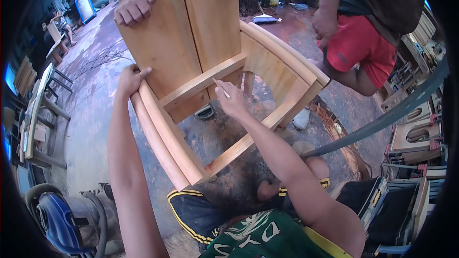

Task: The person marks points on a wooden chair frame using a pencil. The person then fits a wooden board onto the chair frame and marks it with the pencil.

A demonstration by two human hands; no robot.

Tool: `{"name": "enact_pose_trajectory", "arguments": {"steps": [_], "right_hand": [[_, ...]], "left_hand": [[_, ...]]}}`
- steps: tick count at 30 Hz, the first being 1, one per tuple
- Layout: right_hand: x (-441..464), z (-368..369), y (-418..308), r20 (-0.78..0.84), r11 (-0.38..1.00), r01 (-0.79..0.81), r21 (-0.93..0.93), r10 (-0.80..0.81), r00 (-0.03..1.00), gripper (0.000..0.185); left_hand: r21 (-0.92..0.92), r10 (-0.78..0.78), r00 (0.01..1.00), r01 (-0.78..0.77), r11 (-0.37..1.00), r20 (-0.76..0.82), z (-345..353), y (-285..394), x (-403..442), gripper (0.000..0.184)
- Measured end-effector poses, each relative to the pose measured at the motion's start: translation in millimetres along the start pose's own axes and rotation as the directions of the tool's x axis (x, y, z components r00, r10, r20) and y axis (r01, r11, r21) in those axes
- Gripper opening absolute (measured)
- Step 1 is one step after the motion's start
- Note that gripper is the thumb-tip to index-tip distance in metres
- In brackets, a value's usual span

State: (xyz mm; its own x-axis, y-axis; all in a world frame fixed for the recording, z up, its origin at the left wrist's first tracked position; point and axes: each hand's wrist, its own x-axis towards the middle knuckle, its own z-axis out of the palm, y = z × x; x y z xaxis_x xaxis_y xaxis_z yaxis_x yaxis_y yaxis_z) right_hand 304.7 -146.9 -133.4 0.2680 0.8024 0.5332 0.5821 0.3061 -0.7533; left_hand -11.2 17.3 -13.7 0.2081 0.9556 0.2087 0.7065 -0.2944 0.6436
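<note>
- Hands of the wearer: the right hand (230, 101) pinches a slim pencil-like stick (224, 91), its tip at the rear seat rail (184, 91); the left hand (130, 81) curls over an armrest's (172, 136) back end, thumb by the backrest (158, 38).
- Wooden armchair frame (196, 84) stands between and below both hands, its seat open; the left grip probably steadies it for the right's fine work.
- Beyond them, a co-worker's two hands (136, 7) hold the backrest's top, seemingly bracing it.
- Right of the right hand, someone in red shorts (358, 43).
- Below the left hand, beside its forearm, a blue vacuum cleaner (60, 220).
- Unclear: whether the tip touches wood; the left fingers are partly hidden, both helpers cut off above.
</note>
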Motion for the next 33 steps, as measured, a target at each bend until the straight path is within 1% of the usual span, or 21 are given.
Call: {"name": "enact_pose_trajectory", "arguments": {"steps": [3,6,9,12,13,14,16,17,18,19,20,22,23,25,26,27,29,32,33], "right_hand": [[20.6,-0.7,16.4,-0.076,0.997,-0.066,0.044,0.069,0.995,0.035],[35.7,-4.6,33.6,-0.104,0.991,0.102,-0.090,-0.112,0.988,0.035],[42.6,-10.7,39.4,-0.051,0.978,0.092,-0.187,-0.103,0.993,0.036],[37.5,-21.7,40.7,0.080,0.980,0.068,-0.187,-0.054,0.995,0.035],[31.5,-21.7,48.6,0.127,0.974,0.058,-0.219,-0.031,0.991,0.035],[28.9,-19.4,59.3,0.168,0.964,0.057,-0.259,-0.013,0.986,0.035],[23.2,-17.6,61.8,0.148,0.945,0.081,-0.318,-0.035,0.988,0.034],[22.8,-16.1,56.5,0.117,0.953,0.136,-0.270,-0.108,0.987,0.033],[27.3,-16.2,48.7,0.086,0.954,0.201,-0.222,-0.187,0.979,0.033],[33.2,-18.9,34.4,0.130,0.950,0.249,-0.189,-0.227,0.965,0.033],[35.2,-22.6,20.5,0.176,0.946,0.287,-0.152,-0.259,0.950,0.033],[35.1,-26.6,5.5,0.210,0.935,0.336,-0.116,-0.308,0.928,0.032],[33.4,-27.8,-2.5,0.228,0.927,0.364,-0.092,-0.336,0.914,0.031],[11.8,-42.4,-22.8,0.337,0.905,0.411,-0.105,-0.357,0.871,0.027],[-4.5,-51.3,-37.0,0.300,0.885,0.465,-0.030,-0.436,0.848,0.023],[-25.6,-60.6,-48.3,0.254,0.890,0.455,-0.013,-0.437,0.863,0.022],[-63.5,-75.9,-54.6,0.234,0.897,0.441,-0.035,-0.422,0.876,0.022],[-108.5,-80.9,-26.7,0.161,0.943,0.279,-0.182,-0.252,0.954,0.023],[-112.5,-83.8,-31.9,0.168,0.957,0.235,-0.168,-0.207,0.964,0.023]], "left_hand": [[-0.031,0.018,1.000,-0.018,0.999,0.006,1.3,-3.1,2.3,0.058],[-0.079,0.028,1.000,-0.027,0.997,0.008,2.7,-3.0,1.5,0.053],[-0.128,0.013,1.000,-0.012,0.992,0.011,1.4,4.3,-4.1,0.050],[-0.060,0.021,0.999,-0.022,0.998,-0.028,-1.2,11.1,-8.6,0.049],[-0.002,0.050,0.999,-0.050,0.999,-0.022,-1.2,4.1,-3.7,0.048],[-0.010,0.048,0.998,-0.048,0.999,-0.031,-1.8,6.0,-3.4,0.047],[-0.060,0.066,0.997,-0.068,0.996,-0.034,2.5,1.3,-3.7,0.046],[-0.099,0.086,0.996,-0.089,0.991,-0.035,3.5,-4.8,-0.4,0.045],[-0.097,0.106,0.993,-0.110,0.989,-0.048,4.5,-9.1,2.0,0.045],[-0.094,0.119,0.991,-0.125,0.988,-0.064,5.5,-11.1,2.3,0.045],[-0.098,0.097,0.993,-0.102,0.990,-0.061,6.1,-8.6,2.2,0.045],[-0.095,0.043,0.998,-0.048,0.994,-0.050,4.0,-2.8,-1.7,0.045],[-0.077,0.048,0.996,-0.054,0.996,-0.070,4.1,-1.2,-4.3,0.045],[-0.039,0.059,0.992,-0.063,0.997,-0.114,2.8,2.8,-6.4,0.046],[-0.033,0.050,0.992,-0.055,0.998,-0.117,0.4,5.4,-7.7,0.046],[-0.028,0.040,0.992,-0.044,0.999,-0.119,-1.2,8.9,-9.7,0.046],[-0.007,0.011,0.992,-0.012,1.000,-0.128,1.2,5.8,-8.0,0.046],[-0.009,-0.032,0.995,0.031,0.999,-0.091,1.3,6.2,-6.1,0.046],[0.001,-0.032,0.995,0.032,0.999,-0.097,0.7,5.8,-6.8,0.046]]}}
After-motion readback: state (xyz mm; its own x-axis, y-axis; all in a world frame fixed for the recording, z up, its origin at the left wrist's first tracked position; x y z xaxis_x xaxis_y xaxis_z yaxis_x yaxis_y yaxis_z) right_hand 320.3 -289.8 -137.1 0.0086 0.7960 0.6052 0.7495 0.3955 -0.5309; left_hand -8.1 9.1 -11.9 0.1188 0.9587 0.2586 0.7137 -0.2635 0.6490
